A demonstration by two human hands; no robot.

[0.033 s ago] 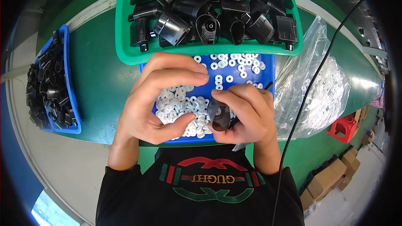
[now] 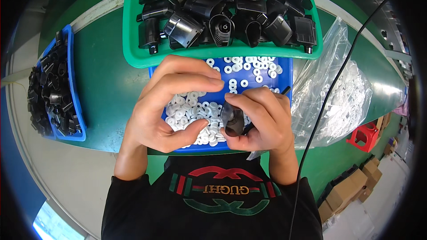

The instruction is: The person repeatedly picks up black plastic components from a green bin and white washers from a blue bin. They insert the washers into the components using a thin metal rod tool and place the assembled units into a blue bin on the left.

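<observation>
My left hand [image 2: 167, 106] is curved, its thumb and fingers wide apart and nothing between them. It hovers over the blue tray [image 2: 213, 90], above a heap of white washers [image 2: 184, 115]. Close by, my right hand [image 2: 262, 118] grips a small black plastic part [image 2: 234, 122] between thumb and fingers. This part has a rounded end and partly covers the washers behind it. A thin dark rod [image 2: 286, 90] sticks out past the back of the right hand; whether the hand holds it is hidden.
A green tray [image 2: 133, 55] of black plastic housings overlaps the blue tray's far edge. On the left stands a blue bin [image 2: 76, 106] of small black parts. At right lie a clear bag [image 2: 342, 98] of white pieces and a hanging black cable [image 2: 327, 98]. A red stool [image 2: 364, 135] is beyond.
The black part in my right hand has turned slightly. My left hand has barely moved.
</observation>
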